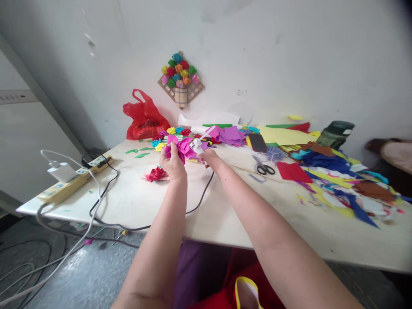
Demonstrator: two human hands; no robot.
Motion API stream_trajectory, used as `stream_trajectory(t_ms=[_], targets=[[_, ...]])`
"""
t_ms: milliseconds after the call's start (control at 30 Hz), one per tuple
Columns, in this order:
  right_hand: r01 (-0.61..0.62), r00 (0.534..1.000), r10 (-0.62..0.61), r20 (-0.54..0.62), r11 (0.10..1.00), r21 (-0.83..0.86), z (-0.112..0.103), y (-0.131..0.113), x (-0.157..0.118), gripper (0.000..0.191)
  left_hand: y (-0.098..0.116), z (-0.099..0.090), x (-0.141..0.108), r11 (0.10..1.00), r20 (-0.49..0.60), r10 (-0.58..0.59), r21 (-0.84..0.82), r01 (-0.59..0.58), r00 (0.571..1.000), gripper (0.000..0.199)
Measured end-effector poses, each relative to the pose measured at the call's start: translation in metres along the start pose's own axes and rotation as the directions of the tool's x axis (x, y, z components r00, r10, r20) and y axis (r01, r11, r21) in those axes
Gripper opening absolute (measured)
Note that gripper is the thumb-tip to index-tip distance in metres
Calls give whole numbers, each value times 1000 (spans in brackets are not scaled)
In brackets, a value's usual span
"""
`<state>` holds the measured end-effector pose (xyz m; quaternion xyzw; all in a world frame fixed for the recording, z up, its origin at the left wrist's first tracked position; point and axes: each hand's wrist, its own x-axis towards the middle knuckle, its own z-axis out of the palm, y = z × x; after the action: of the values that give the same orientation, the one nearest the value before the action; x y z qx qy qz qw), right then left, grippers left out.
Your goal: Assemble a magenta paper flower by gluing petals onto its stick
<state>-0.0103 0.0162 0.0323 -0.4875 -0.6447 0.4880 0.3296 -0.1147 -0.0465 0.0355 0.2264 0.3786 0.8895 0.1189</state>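
My left hand pinches a magenta paper flower above the middle of the table. Close to its right, my right hand is wrapped round a white glue gun, whose black cord hangs down to the table. A white glue stick sticks up from the gun's back. The gun's tip is near the purple petals; whether it touches them cannot be made out. A crumpled red paper flower lies left of my left hand.
A yellow power strip with cables lies at the left. Behind are a red bag and purple paper. To the right are a phone, scissors, a green bottle and paper scraps.
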Motion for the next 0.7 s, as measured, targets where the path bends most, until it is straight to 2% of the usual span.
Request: stream_trajectory(t_ms=[100,167,233,367,433,567,700], targets=[[16,996,-22,87,998,63,-19,2,-11,10,-5,-1,5,986,-103,-153,-78,145,983,21],[39,995,-46,84,996,84,-30,5,-16,11,-4,-3,9,972,-134,-223,-99,211,965,16],[82,995,-88,41,987,139,-37,8,-17,13,-2,-4,10,958,-138,-283,-92,272,949,12],[166,986,-147,-81,931,325,-45,17,-16,25,-2,-2,3,896,-196,-434,7,444,879,13],[202,978,-161,-135,897,394,-47,22,-15,30,-6,-1,-3,858,-178,-492,68,509,852,15],[218,961,-118,-249,879,425,-53,33,-14,32,-24,-1,-7,831,-70,-527,168,530,847,13],[198,949,-68,-307,886,418,-60,44,-12,28,-49,-5,0,872,43,-438,261,413,898,12]])
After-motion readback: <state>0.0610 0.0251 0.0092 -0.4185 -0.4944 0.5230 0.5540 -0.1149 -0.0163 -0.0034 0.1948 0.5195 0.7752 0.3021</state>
